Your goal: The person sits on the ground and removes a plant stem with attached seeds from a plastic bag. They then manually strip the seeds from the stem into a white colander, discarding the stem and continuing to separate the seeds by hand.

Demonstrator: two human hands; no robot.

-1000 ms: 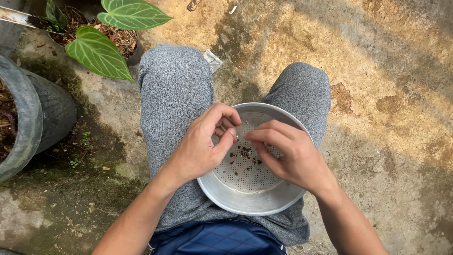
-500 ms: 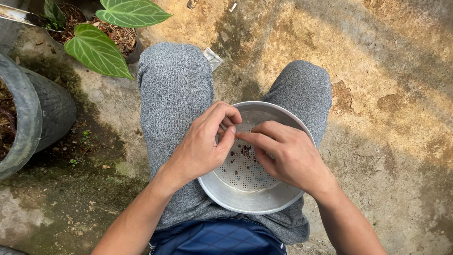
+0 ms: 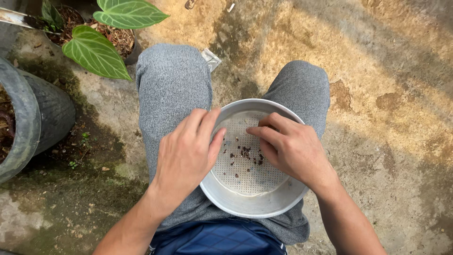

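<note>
A round metal sieve pan [image 3: 245, 205] with a perforated white bottom rests on my lap, between my knees in grey trousers. Small dark bits [image 3: 244, 153] lie scattered on its mesh. My left hand [image 3: 186, 153] rests over the pan's left rim, fingers together and curled down; whether it pinches anything is hidden. My right hand [image 3: 290, 148] reaches in from the right, fingertips bent down onto the mesh just above the dark bits. Neither hand visibly holds a separate object.
Stained concrete ground [image 3: 387, 71] lies all around. A potted plant with large green veined leaves [image 3: 96, 49] stands at the upper left. A dark round tyre-like planter [image 3: 28, 123] with soil sits at the left edge. A small clear wrapper [image 3: 211, 59] lies by my left knee.
Both hands have drawn slightly apart, uncovering more of the mesh and the dark bits. The left hand slid down toward the rim. The pan stayed put.
</note>
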